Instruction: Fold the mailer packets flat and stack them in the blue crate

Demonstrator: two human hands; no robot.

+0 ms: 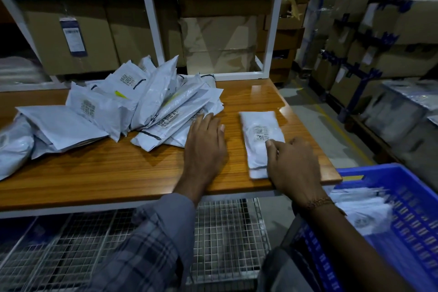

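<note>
A folded white plastic mailer packet (260,140) was pinched by the right hand (294,168), presumably for transfer to the blue plastic crate (403,197) at four o'clock; left hand (206,147) fingers lay flat, together, on the wooden bench (118,173).

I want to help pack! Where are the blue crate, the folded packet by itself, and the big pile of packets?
blue crate (417,187): head view, on its slotted far wall.
folded mailer packet (258,125): head view, on its printed upper half.
pile of mailer packets (151,99): head view, on a packet mid-heap.
</note>
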